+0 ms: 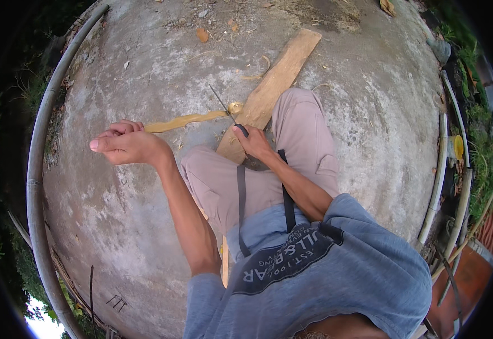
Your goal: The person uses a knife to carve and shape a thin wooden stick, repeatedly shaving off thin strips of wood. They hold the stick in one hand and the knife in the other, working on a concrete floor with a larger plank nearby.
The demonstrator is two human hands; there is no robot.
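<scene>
My left hand is raised out to the left, its fingers closed on one end of a flat yellowish strip. The strip stretches right to the knife and ends by a small pale curl at the plank's edge. My right hand grips the black handle of a knife between my knees. Its thin blade points up and left and crosses the strip; whether it touches the strip I cannot tell. A long wooden plank lies slanted beneath my right hand, its near end between my legs.
Concrete ground surrounds me, with thin shavings and dry leaves beyond the strip. A long bamboo pole borders the left side. More poles and a yellow container stand at the right edge. A pale strip lies beside my left leg.
</scene>
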